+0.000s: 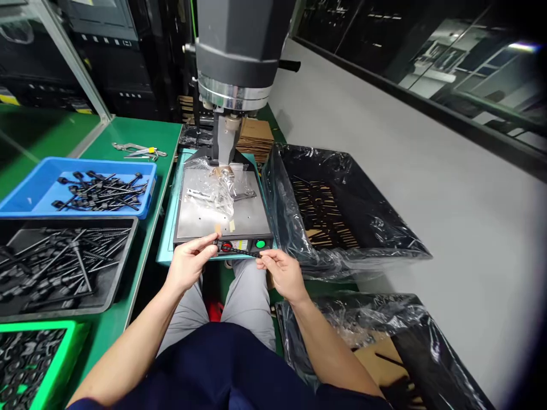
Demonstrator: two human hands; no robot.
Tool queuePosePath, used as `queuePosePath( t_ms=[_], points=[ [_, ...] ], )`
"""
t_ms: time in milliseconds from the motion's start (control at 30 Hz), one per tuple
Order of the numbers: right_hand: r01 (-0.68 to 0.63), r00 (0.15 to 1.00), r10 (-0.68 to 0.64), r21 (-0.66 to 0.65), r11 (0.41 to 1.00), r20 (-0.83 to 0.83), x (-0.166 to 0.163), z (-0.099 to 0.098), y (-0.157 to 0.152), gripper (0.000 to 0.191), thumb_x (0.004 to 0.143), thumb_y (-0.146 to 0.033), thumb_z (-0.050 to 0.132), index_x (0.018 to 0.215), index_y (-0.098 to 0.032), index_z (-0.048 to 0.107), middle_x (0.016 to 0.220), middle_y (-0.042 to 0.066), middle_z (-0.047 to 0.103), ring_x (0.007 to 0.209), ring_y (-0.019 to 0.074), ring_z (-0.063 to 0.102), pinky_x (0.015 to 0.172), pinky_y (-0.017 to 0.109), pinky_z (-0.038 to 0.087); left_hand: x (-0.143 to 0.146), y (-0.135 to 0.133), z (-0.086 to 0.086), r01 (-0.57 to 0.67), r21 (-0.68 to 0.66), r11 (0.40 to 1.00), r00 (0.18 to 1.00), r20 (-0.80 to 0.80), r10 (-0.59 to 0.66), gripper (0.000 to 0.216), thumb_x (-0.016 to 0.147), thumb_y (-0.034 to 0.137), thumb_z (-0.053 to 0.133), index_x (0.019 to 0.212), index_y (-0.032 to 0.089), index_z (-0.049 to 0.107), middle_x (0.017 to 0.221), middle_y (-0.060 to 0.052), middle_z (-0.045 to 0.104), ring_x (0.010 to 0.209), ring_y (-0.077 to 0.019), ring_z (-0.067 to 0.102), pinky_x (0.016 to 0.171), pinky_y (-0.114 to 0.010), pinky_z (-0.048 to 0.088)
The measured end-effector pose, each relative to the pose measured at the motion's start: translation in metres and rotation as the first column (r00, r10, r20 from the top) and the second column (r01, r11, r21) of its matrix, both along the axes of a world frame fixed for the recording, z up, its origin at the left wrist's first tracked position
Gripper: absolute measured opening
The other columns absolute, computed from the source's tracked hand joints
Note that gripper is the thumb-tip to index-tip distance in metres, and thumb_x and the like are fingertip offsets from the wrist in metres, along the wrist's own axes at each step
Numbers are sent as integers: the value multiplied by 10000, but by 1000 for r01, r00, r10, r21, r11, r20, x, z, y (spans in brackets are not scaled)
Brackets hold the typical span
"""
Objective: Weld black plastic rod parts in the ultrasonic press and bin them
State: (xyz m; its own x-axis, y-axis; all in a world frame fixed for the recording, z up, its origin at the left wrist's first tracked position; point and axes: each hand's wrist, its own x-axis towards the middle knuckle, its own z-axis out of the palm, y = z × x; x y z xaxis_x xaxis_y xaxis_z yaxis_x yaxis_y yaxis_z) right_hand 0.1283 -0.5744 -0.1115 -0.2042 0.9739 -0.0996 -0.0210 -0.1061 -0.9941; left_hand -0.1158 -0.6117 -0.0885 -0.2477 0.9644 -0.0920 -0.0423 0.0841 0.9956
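Both my hands hold a thin black rod (239, 252) level in front of the machine's control strip. My left hand (188, 263) pinches its left end near the red button (226, 246). My right hand (282, 272) pinches its right end below the green button (260, 244). Behind them lies the machine's metal base plate (248, 219) with a crumpled clear plastic bag (211, 188) on it. The grey press head (235, 57) hangs above the plate's far end.
On the green bench to the left are a blue tray (25, 196) of black rods, a black tray (115, 267) of similar parts and a green bin (64, 353). Two crates lined with black plastic (384, 233) (427, 341) stand on the right. Scissors (141, 151) lie farther back.
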Motion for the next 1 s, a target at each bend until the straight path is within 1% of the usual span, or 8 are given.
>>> queuePosePath(
  t_ms=[167,367,533,667,733,800,900,1000],
  points=[
    [48,999,-49,77,996,11,-7,-4,-2,290,805,-481,716,921,-215,712,776,48,756,703,201,729,717,369,616,-4,-2,2,28,-19,999,997,77,-27,499,675,463,809,1067,158,752,1127,-129,724,1028,-315,685,739,-386,631],
    [-21,996,7,156,988,91,-1,-14,0,229,849,-437,673,937,-230,717,832,44,751,765,213,732,761,368,594,-10,1,-3,55,-29,998,993,105,-51,465,666,425,826,1042,158,760,1143,-136,716,1025,-312,688,793,-412,622],
    [-349,881,219,263,900,419,-6,-9,5,168,878,-320,631,1007,-259,721,915,29,739,847,200,688,799,325,534,-2,5,-4,102,-29,994,993,59,-100,409,637,389,846,981,178,779,1030,-106,753,976,-285,709,918,-427,576],
    [-460,843,281,346,817,459,-22,-1,5,235,943,-323,511,1028,-244,715,930,59,700,875,202,634,825,332,486,7,3,-6,202,-41,979,979,-13,-203,369,672,380,823,991,200,776,1069,-90,742,1028,-282,698,968,-428,551],
    [-468,855,337,305,829,394,-28,-1,4,282,956,-373,482,965,-205,708,811,51,658,776,180,600,755,318,473,6,2,-7,224,-27,974,974,-21,-225,361,698,370,809,1019,211,767,1104,-80,731,1079,-277,679,1019,-434,518],
    [-526,841,483,156,836,245,-30,-4,5,339,947,-442,488,902,-168,683,693,21,600,628,136,528,627,284,437,2,0,-7,266,-22,964,964,-7,-266,357,710,353,807,1040,225,759,1120,-72,725,1109,-274,665,1051,-439,492],
    [-631,775,631,-89,771,-26,-31,-7,4,407,904,-531,521,896,-143,642,601,-30,510,472,81,350,466,240,296,-2,0,-8,297,-24,954,955,28,-297,347,701,347,819,1024,234,764,1095,-72,732,1089,-281,674,1035,-451,505],
    [-557,829,557,-16,830,57,-34,-5,0,371,912,-504,511,812,-161,612,609,-23,507,511,94,390,496,247,316,-1,1,-10,267,-1,964,964,-9,-267,324,726,356,802,1026,241,762,1117,-71,724,1100,-281,669,1043,-459,499]
  ],
)
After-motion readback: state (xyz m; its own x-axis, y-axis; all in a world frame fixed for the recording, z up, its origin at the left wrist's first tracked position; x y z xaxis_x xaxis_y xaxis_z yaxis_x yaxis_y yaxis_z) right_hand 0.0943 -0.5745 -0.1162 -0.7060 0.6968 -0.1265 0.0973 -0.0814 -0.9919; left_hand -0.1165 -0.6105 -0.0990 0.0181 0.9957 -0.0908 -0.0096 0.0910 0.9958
